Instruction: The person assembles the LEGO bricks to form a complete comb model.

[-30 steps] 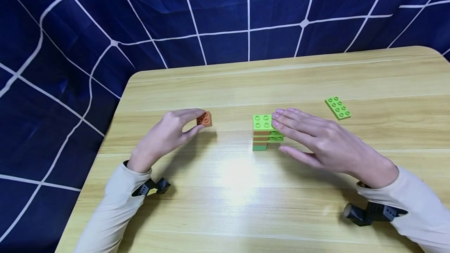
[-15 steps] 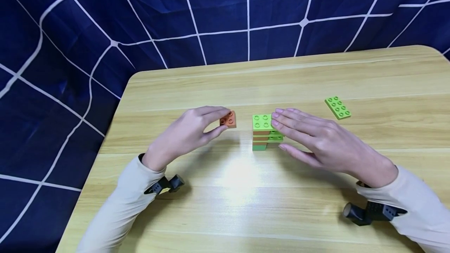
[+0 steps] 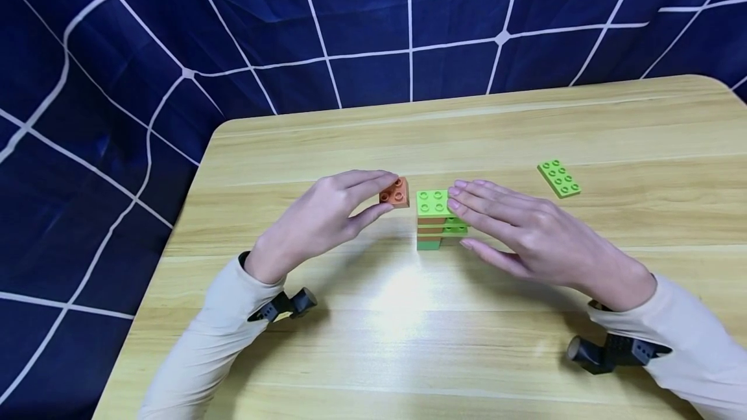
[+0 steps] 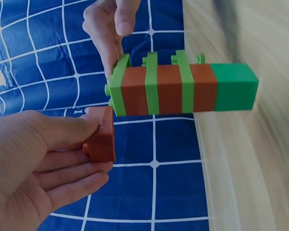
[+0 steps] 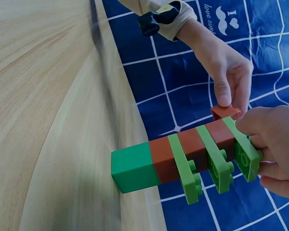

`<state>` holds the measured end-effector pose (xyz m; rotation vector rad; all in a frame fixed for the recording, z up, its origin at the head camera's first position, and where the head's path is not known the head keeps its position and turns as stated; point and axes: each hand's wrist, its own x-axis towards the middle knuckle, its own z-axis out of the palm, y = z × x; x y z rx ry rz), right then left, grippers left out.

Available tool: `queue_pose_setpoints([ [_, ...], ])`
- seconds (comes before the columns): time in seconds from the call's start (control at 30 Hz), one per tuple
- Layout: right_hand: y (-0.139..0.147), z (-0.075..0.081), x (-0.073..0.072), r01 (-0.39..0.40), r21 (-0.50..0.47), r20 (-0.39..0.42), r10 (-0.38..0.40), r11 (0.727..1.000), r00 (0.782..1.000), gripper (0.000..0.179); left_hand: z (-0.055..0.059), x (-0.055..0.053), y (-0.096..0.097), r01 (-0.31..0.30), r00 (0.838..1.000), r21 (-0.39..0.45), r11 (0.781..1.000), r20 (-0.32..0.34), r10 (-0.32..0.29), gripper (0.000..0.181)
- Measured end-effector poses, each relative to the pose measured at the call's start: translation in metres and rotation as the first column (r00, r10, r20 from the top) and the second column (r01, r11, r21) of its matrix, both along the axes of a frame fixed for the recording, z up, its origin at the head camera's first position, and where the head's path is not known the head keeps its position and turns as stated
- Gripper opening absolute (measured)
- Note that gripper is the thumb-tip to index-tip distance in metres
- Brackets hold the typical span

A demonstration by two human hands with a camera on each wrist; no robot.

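Observation:
My left hand (image 3: 315,222) pinches a small reddish-orange toy brick (image 3: 399,193) between thumb and fingers. The brick is off the table, just left of the stack's top; in the left wrist view the brick (image 4: 102,134) appears beside the top plate. The brick stack (image 3: 430,203) stands upright, with light-green plates and reddish-brown bricks alternating over a darker green base brick (image 4: 236,86). Its plates overhang to the right. Straight fingers of my right hand (image 3: 519,232) rest over the right end of the top plate (image 5: 245,154). The thumb stands apart.
A loose light-green plate (image 3: 559,179) with studs up lies on the wooden table (image 3: 373,355), behind and right of the stack. Dark blue cloth (image 3: 362,24) with white lines hangs behind and to the left. Each wrist carries a small black camera (image 3: 292,305).
My left hand has carried the reddish-orange brick rightward, from well left of the stack to close beside its top. The right hand and the stack have stayed put.

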<state>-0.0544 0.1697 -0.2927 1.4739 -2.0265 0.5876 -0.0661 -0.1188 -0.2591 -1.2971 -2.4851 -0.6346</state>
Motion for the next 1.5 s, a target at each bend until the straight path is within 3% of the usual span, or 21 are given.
queue_pose_setpoints([
  [0.37, 0.001, 0.002, 0.001, 0.014, 0.022, 0.031, -0.015, 1.0, 0.999, 0.046, 0.003, 0.001, 0.018, 0.071, 0.997, 0.071, 0.995, -0.019, -0.07, 0.034],
  [0.6, 0.001, 0.002, 0.0, 0.004, 0.011, 0.025, -0.005, 1.0, 1.0, 0.045, -0.011, -0.001, 0.028, 0.15, 0.985, 0.229, 0.962, -0.118, -0.126, 0.036],
  [0.9, 0.002, 0.002, 0.0, 0.02, 0.03, 0.05, -0.022, 0.999, 0.999, 0.047, -0.025, -0.002, 0.036, 0.158, 0.981, 0.328, 0.932, -0.159, -0.11, 0.026],
  [1.13, 0.004, 0.002, 0.001, 0.034, 0.042, 0.064, -0.037, 0.999, 0.997, 0.048, -0.031, -0.002, 0.036, 0.149, 0.98, 0.348, 0.926, -0.175, -0.093, 0.026],
  [1.5, 0.002, 0.001, 0.001, 0.031, 0.032, 0.058, -0.033, 0.999, 0.998, 0.047, -0.039, -0.001, 0.031, 0.195, 0.975, 0.331, 0.923, -0.164, -0.147, 0.025],
])
